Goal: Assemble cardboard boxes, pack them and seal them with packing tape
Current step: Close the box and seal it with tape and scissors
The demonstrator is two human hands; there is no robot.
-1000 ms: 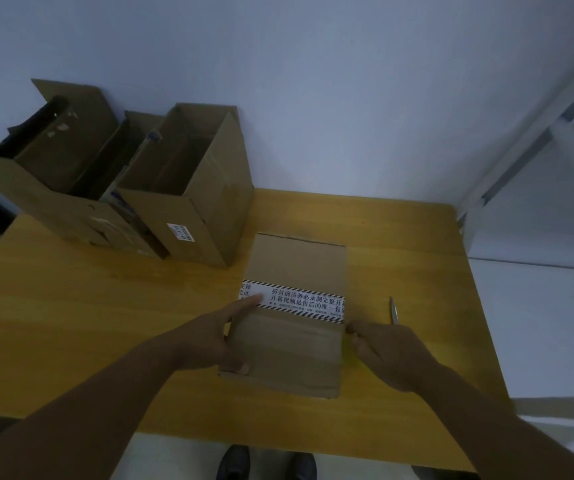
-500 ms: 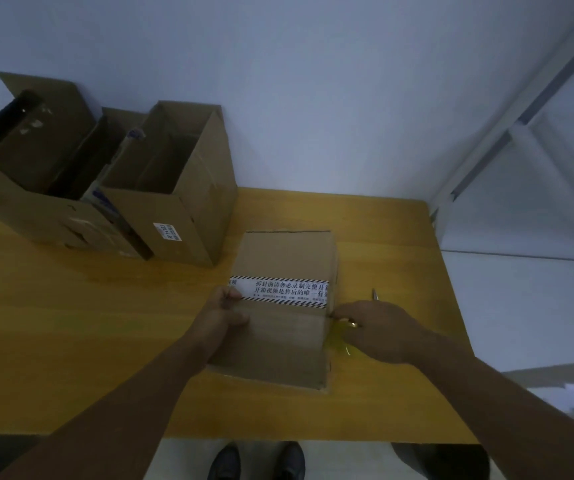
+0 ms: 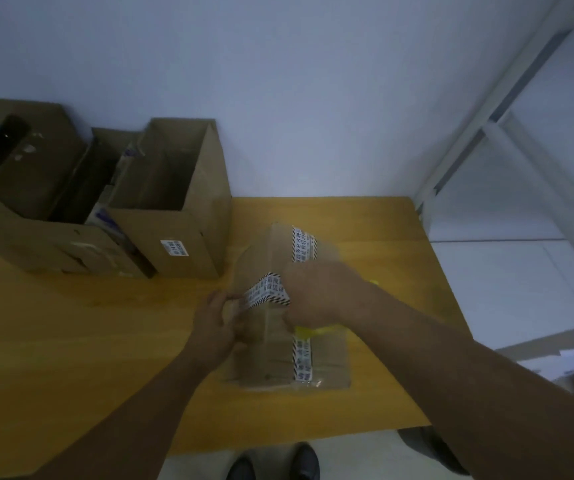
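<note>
Left hand (image 3: 216, 327) pinches tape (image 3: 266, 292) | right hand (image 3: 316, 296) on box (image 3: 327, 358), grip unclear | tape print: Chinese characters, blurred

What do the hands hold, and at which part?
The cardboard box: left hand pinches its left edge by the printed tape, right hand grips across its top.

Cardboard, tape and wood, all dull in low light.
Flat brown cardboard box (image 3: 327, 355): matt paperboard, creased at the folds. White printed packing tape with black striped edges (image 3: 267, 293): smooth, slight sheen. Small yellow plastic piece (image 3: 308, 330): glossy, half translucent. Orange-yellow wooden table top (image 3: 71, 327): smooth, faint grain, satin shine. Open brown cardboard boxes at back (image 3: 188, 233): matt, scuffed, one with a white paper label (image 3: 174, 248). Pale wall (image 3: 278, 98): flat matt paint. White partition frame (image 3: 493, 109): smooth, probably painted metal.
</note>
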